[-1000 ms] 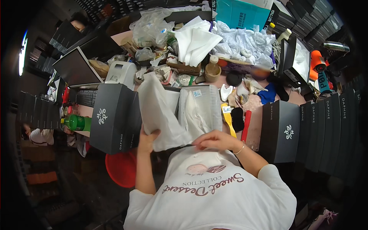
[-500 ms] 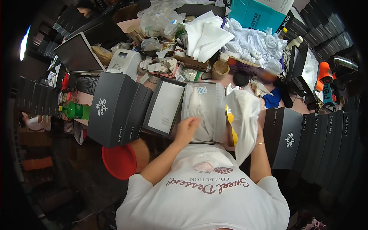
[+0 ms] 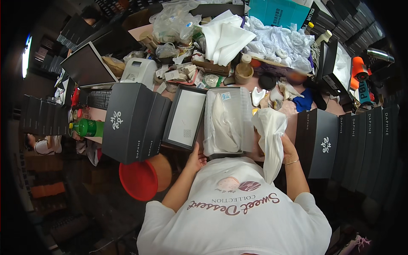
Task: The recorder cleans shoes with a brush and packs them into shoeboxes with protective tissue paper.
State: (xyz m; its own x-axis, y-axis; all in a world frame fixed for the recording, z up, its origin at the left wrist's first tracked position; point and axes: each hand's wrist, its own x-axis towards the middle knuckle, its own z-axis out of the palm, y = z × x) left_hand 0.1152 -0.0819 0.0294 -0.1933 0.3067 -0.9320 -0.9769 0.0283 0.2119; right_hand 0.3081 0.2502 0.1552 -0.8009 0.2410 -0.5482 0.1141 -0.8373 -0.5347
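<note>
In front of me stands an open shoebox lined with translucent paper point(image 3: 245, 114), and inside lies a white-wrapped bundle point(image 3: 225, 123). My left hand point(image 3: 196, 160) is beside the box's near left corner, thumb raised and fingers apart, with nothing visible in it. A dark box lid point(image 3: 187, 114) with a pale inside lies just above that hand. To the right of the box, my right hand point(image 3: 289, 148) grips a second white-wrapped bundle point(image 3: 270, 131) from its right side; its shape tapers toward me. The bundle hides part of those fingers, and what is wrapped cannot be seen.
Stacked dark shoeboxes flank me at left point(image 3: 127, 123) and right point(image 3: 318, 144). A red bin point(image 3: 138, 180) stands below the left stack. Behind lie white sheets point(image 3: 227, 38), crumpled tissue point(image 3: 278, 42), a jar point(image 3: 244, 70), a label printer point(image 3: 138, 73), a monitor point(image 3: 89, 63) and a green bottle point(image 3: 90, 127).
My left hand has dropped from above the open box to its near left corner. My right hand still holds its bundle, and most of the yellow patch beside it is now out of sight.
</note>
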